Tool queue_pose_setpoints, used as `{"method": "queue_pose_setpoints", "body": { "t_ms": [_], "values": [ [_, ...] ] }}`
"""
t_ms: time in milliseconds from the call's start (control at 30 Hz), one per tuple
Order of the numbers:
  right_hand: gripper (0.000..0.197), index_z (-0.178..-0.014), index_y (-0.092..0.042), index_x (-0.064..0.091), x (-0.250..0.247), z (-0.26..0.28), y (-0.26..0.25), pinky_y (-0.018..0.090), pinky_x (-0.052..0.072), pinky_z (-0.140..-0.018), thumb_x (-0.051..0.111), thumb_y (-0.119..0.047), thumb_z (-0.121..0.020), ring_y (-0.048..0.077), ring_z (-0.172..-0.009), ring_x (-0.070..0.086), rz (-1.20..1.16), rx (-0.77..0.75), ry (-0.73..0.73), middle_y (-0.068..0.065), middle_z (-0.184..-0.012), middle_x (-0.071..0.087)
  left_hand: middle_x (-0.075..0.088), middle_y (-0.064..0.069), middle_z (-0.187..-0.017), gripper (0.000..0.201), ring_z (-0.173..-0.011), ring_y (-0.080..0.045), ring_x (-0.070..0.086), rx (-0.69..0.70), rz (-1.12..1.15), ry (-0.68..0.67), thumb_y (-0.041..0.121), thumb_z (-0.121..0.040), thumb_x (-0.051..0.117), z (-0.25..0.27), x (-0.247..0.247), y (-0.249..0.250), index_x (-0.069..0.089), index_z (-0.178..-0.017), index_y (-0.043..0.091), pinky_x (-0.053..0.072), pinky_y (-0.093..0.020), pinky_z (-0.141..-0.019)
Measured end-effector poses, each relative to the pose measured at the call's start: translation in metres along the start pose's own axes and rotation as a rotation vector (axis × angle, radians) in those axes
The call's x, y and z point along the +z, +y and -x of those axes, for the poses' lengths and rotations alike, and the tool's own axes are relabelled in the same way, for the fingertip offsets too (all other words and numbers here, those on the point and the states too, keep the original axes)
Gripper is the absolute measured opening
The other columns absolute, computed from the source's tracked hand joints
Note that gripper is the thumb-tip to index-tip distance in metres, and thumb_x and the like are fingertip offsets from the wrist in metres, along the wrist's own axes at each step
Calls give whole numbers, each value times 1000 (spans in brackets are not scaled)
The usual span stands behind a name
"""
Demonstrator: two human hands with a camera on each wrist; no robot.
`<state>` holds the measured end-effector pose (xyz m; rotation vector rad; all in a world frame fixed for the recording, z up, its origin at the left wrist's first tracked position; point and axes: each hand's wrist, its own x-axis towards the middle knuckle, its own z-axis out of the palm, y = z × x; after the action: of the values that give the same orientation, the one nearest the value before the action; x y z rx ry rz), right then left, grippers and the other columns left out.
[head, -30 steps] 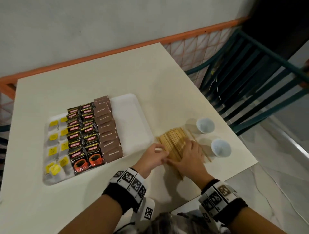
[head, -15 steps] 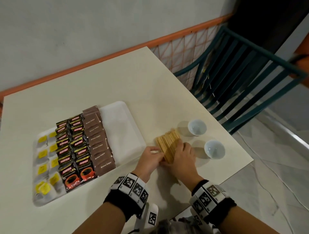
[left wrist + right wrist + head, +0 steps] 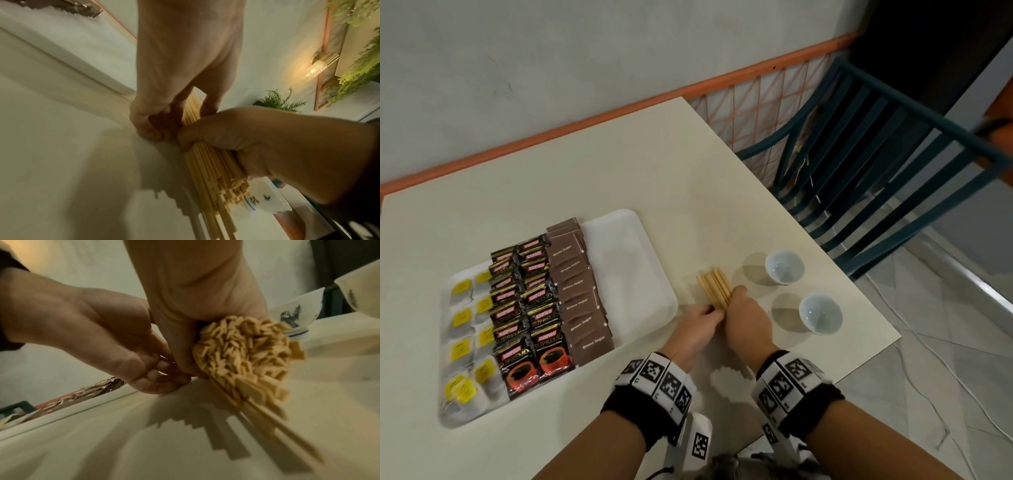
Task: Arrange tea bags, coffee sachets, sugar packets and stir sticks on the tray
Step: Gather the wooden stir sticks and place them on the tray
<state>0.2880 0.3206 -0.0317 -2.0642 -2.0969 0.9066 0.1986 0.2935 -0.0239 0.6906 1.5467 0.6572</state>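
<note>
A bundle of wooden stir sticks (image 3: 714,286) lies on the cream table just right of the white tray (image 3: 633,274). My right hand (image 3: 743,315) grips the bundle's near part, its ends fanning out below the palm (image 3: 242,353). My left hand (image 3: 702,322) pinches the same bundle from the left, with curled fingers (image 3: 154,126) on one side and the thumb on the other. On the tray lie rows of tea bags (image 3: 462,318) with yellow tags, black coffee sachets (image 3: 524,308) and brown sugar packets (image 3: 578,301). The tray's right third is bare.
Two small white cups (image 3: 784,267) (image 3: 820,313) stand right of the sticks, close to my right hand. The table's right edge (image 3: 859,363) runs just beyond them, with a teal chair (image 3: 876,154) outside it. A wall with an orange rail borders the far side.
The sticks, spread flat a second ago, are drawn into a narrower bundle. Both hands have closed in toward each other around it.
</note>
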Motion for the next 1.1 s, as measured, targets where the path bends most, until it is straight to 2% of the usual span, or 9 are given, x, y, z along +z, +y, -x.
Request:
{"method": "queue_pose_setpoints", "body": {
  "t_ms": [67,167,267,433,533,667,800,1000,1100],
  "values": [
    [13,-105,-7,39,-1,0,-1,35,50,-71,40,-9,-92,30,-89,63,43,-26,-7,12,-99,63,68,2,-88,21,-89,-14,60,-5,14,-4,20,-93,46,0,-1,-3,67,-96,17,47,-25,-76],
    [12,-104,-8,39,-3,2,-1,34,48,-67,40,-10,-93,29,-85,63,74,-68,-5,11,-97,63,68,3,-88,22,-89,-14,60,9,46,13,21,-91,49,0,-3,-6,68,-101,15,47,-26,-79],
    [14,-102,-9,38,-4,3,3,33,43,-61,45,-15,-91,29,-81,62,57,-119,-6,10,-93,63,65,4,-75,20,-74,-11,56,3,103,24,21,-87,55,-1,-4,-6,70,-97,11,42,-23,-69],
    [21,-95,-12,37,-1,2,11,32,41,-58,49,-27,-89,22,-67,52,16,-165,6,5,-83,58,73,-9,-94,36,-83,-19,65,-11,193,24,33,-74,66,-6,-2,0,70,-99,8,52,-31,-78],
    [20,-96,-12,37,0,1,12,32,39,-58,49,-26,-90,27,-73,59,5,-157,16,8,-89,63,72,-12,-94,24,-81,-19,65,-42,275,17,18,-83,65,-11,-3,7,69,-101,3,51,-26,-68],
    [30,-104,-11,41,-1,0,12,34,48,-62,57,-26,-84,28,-77,63,-71,-114,7,9,-90,65,69,-4,-70,15,-61,-13,63,-122,396,6,16,-79,71,-14,-4,16,69,-91,7,50,-20,-52],
    [35,-104,-13,42,-5,0,14,33,50,-64,60,-30,-79,24,-76,63,-171,-86,-8,5,-89,65,70,-5,-84,31,-76,-15,63,-141,387,-10,21,-75,75,-17,-3,18,67,-102,7,49,-22,-63],
    [29,-102,-14,43,0,3,19,31,50,-65,59,-29,-83,19,-76,60,-272,-119,40,2,-90,63,68,-5,-106,28,-97,-16,61,-77,382,-19,16,-83,67,-14,3,17,62,-110,11,48,-23,-75],
    [28,-99,-16,42,0,6,20,32,51,-65,61,-29,-82,18,-75,61,-323,-125,70,0,-87,63,67,-2,-106,28,-99,-14,60,-44,341,-8,18,-84,65,-12,6,16,60,-112,13,47,-21,-77]
  ]
}}
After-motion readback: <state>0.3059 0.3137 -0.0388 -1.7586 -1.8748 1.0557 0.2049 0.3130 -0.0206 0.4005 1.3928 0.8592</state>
